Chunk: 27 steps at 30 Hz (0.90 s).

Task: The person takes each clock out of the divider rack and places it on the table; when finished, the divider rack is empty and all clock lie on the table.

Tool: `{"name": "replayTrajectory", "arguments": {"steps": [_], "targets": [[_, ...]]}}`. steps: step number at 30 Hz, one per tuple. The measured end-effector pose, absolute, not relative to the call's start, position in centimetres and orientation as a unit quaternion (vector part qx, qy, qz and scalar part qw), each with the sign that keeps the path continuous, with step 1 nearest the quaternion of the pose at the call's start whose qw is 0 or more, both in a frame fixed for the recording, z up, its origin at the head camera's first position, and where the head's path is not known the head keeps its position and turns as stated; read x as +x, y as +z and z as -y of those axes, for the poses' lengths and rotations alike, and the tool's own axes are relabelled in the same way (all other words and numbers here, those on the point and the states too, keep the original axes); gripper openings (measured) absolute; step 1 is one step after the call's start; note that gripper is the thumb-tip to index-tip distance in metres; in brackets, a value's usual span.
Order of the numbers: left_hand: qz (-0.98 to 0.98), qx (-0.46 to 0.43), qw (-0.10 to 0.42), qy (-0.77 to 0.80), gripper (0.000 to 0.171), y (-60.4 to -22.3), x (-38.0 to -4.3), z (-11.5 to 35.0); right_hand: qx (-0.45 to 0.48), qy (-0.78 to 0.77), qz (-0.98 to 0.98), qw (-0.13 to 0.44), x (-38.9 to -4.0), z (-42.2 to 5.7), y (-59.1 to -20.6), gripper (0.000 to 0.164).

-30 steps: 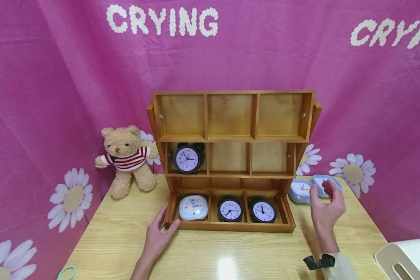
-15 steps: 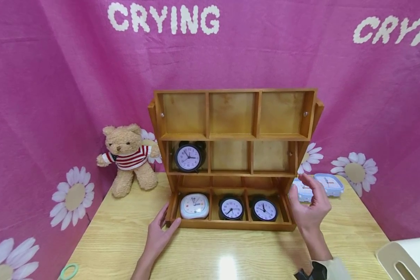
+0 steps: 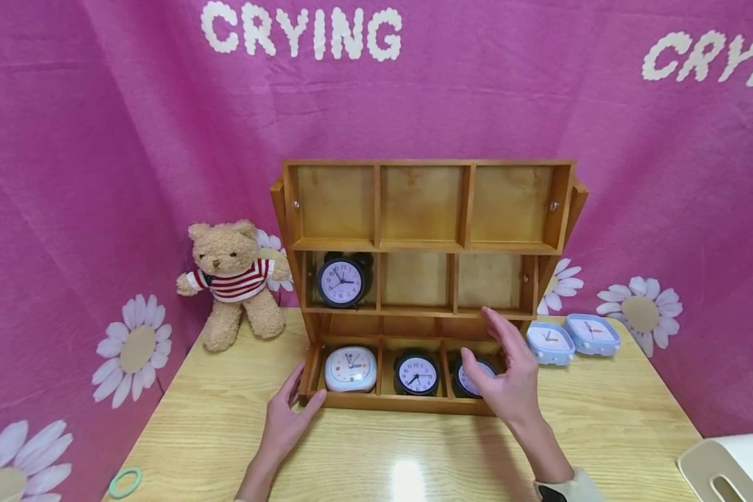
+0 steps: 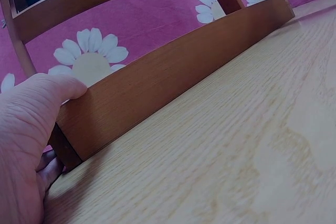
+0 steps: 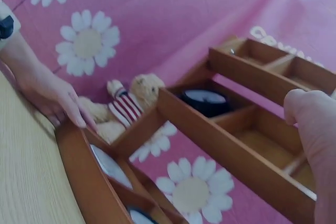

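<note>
A brown three-tier wooden shelf [image 3: 401, 402] stands on the table. My left hand [image 3: 286, 415] grips its lower left front corner, the thumb [image 4: 71, 86] on the top edge of the front board and the fingers round the side. My right hand [image 3: 514, 383], thumb and fingers spread apart, is in front of the lower right compartment and holds nothing. It partly covers a black alarm clock [image 3: 466, 380] there. Another black alarm clock [image 3: 417, 374] sits in the lower middle, a white and pale blue clock [image 3: 351, 369] in the lower left. The middle tier's left compartment holds a black twin-bell clock [image 3: 341, 282].
Two light blue clocks [image 3: 592, 335] lie on the table right of the shelf. A teddy bear [image 3: 232, 282] in a striped top sits at the left. There is a green ring [image 3: 125, 482] at the front left and a white box [image 3: 734, 467] at the front right.
My right hand has moved left from over the blue clocks to in front of the shelf's lower right compartment. My left hand has stayed at the shelf corner.
</note>
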State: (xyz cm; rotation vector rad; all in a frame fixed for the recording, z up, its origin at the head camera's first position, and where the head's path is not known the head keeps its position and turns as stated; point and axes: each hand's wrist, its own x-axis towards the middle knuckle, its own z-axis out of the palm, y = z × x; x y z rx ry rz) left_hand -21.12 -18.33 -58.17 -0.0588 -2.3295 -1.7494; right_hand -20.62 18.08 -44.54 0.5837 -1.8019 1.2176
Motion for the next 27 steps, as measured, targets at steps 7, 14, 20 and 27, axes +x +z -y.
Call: {"name": "replayTrajectory", "arguments": {"steps": [7,14,20,27], "targets": [[0.795,-0.021,0.110,-0.596,0.074,-58.1,-21.1,18.3,0.261,0.478,0.752,0.371,-21.8,-15.1,-44.7,0.076],[0.789,-0.016,0.097,-0.606,0.076,-58.2,-21.1,18.5,0.278,0.488,0.768,0.307,-22.8,-11.7,-43.7,0.080],[0.788,-0.018,0.102,-0.607,0.076,-58.1,-21.1,18.5,0.294,0.470,0.782,0.286,-23.8,-9.2,-42.7,0.081],[0.790,-0.025,0.115,-0.602,0.074,-58.2,-21.1,18.4,0.311,0.437,0.800,0.269,-25.4,-7.1,-41.8,0.081]]}}
